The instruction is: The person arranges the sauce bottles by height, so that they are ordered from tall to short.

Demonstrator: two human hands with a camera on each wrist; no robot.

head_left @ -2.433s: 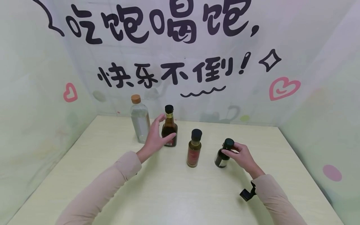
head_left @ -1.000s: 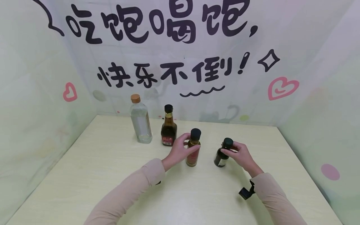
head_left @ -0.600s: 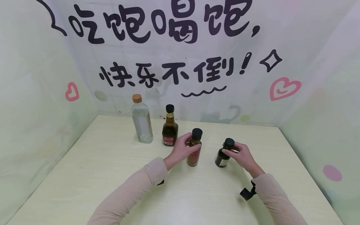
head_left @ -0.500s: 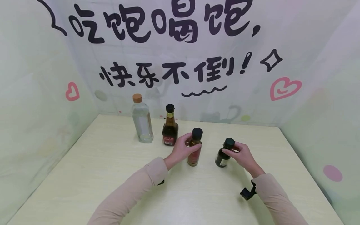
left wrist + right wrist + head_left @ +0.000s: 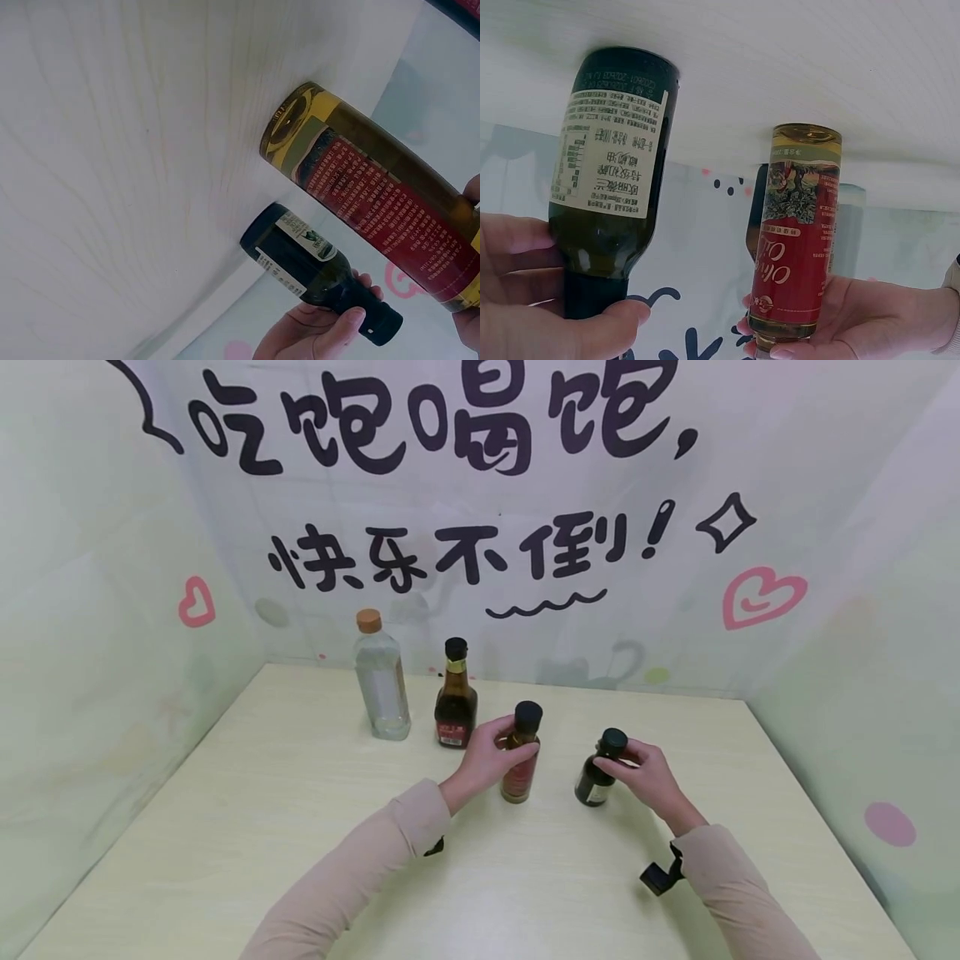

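Note:
Four bottles stand on the pale wooden table (image 5: 315, 827). My left hand (image 5: 487, 758) grips the neck of a slim amber bottle with a red label (image 5: 521, 760) (image 5: 390, 217) (image 5: 799, 225), which stands upright. My right hand (image 5: 641, 772) holds the neck and black cap of a small dark green bottle (image 5: 597, 772) (image 5: 307, 262) (image 5: 615, 172), also standing on the table. Behind them stand a dark sauce bottle with a gold collar (image 5: 454, 697) and a clear bottle with a brown cap (image 5: 381, 681).
Printed backdrop walls (image 5: 480, 527) close the table in at the back and both sides. A black clip (image 5: 660, 877) hangs from my right sleeve. Bare tabletop stretches across the front and left.
My left hand has left the dark sauce bottle and moved right to grip the red-label bottle's neck. The right hand has stayed on the small dark bottle.

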